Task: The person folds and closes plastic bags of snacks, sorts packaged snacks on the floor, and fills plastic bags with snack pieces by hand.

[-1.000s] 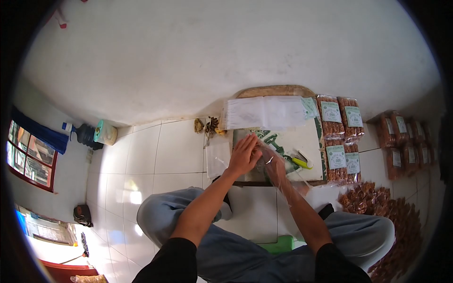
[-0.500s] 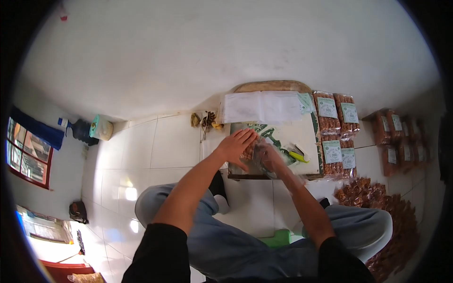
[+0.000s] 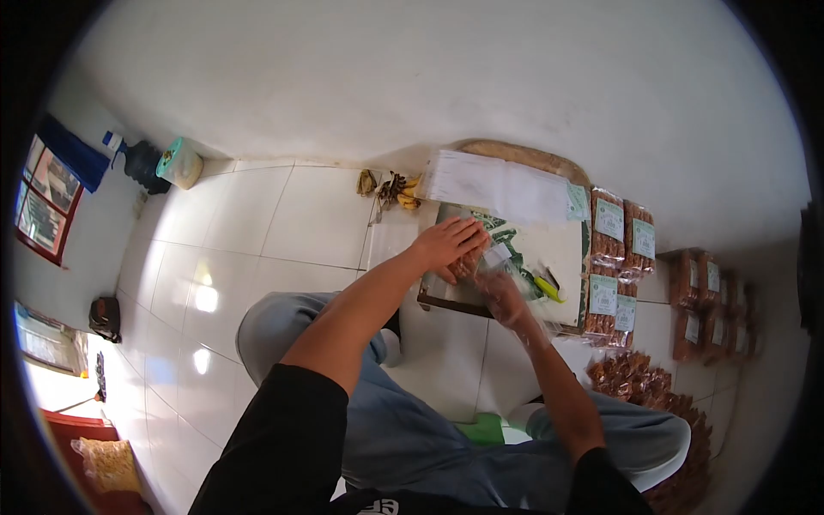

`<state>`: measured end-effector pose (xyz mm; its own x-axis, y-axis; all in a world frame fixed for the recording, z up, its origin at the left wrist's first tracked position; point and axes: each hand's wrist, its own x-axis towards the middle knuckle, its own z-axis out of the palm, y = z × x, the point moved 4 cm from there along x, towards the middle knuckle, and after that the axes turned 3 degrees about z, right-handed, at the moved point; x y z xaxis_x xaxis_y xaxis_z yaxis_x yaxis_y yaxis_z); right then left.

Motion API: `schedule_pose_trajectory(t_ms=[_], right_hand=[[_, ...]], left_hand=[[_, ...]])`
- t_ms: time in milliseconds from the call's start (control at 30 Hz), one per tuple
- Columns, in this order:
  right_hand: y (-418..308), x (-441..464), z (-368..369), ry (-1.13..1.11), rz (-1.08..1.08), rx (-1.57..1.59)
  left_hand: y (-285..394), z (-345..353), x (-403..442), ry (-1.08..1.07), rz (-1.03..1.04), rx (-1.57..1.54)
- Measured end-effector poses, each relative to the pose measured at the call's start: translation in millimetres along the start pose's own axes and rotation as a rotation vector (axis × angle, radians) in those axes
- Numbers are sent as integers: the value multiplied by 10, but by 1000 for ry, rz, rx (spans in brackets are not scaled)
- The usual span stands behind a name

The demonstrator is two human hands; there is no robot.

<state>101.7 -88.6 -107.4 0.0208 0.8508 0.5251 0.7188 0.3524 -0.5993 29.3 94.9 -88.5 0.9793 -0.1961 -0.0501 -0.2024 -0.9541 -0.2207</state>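
A low table with a white and green top (image 3: 562, 253) stands in front of me. My left hand (image 3: 451, 245) curves over a small pack of brown snacks (image 3: 466, 264) at the table's left part, its thumb on the near side. Close by on the right, my right hand (image 3: 505, 299) is closed on a clear plastic bag (image 3: 520, 279); motion blurs its fingers. A whitish label (image 3: 496, 255) lies beside the pack. To the right of my hands rests a yellow-green cutter (image 3: 549, 290).
White plastic sheets or bags (image 3: 498, 184) and green labels (image 3: 577, 203) lie along the table's back. Labelled brown snack packs (image 3: 608, 227) line its right side, with more packs (image 3: 708, 300) beyond. A brown heap (image 3: 631, 378) lies near my knee; bananas (image 3: 408, 196) sit at the back left.
The camera view has tilted and shifted. My left hand stays on the snack pack, fingers more curled over it; my right hand has moved slightly nearer to me with the plastic.
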Motion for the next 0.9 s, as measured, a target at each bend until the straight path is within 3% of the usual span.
schedule_pose_trajectory(t_ms=[100,200,267,400,467,533,600,667,800,867,900], right_hand=[[286,-186,161,-36,128,-1],[387,-237,305,-14,-19,-128],[513,-292,424,-101,149,-353],[218,-124,362,-218,104,-630],[361,-205,475,-266,110,-734],[480,-246,593,-228,195,-591],[523,-296,604,-188,284,-449],[226,-105,431,-394,179,-848],[69,-10,198,-476,175,-748],[-24,15,57,-469,478,-443],[2,-92,-13,-467,491,-451]], left_hand=[[-1,19,-18,49,-10,-55],[31,9,-43,78,-38,-90],[45,8,-43,97,-56,-128],[82,72,-27,235,-83,-138],[112,62,-8,169,-103,-122],[139,104,-3,101,-120,-105],[171,123,-8,179,-150,-16],[174,115,-3,167,-153,-59],[133,18,3,43,-121,-41],[97,-2,-37,82,-89,-72],[82,-5,-52,115,-67,-102]])
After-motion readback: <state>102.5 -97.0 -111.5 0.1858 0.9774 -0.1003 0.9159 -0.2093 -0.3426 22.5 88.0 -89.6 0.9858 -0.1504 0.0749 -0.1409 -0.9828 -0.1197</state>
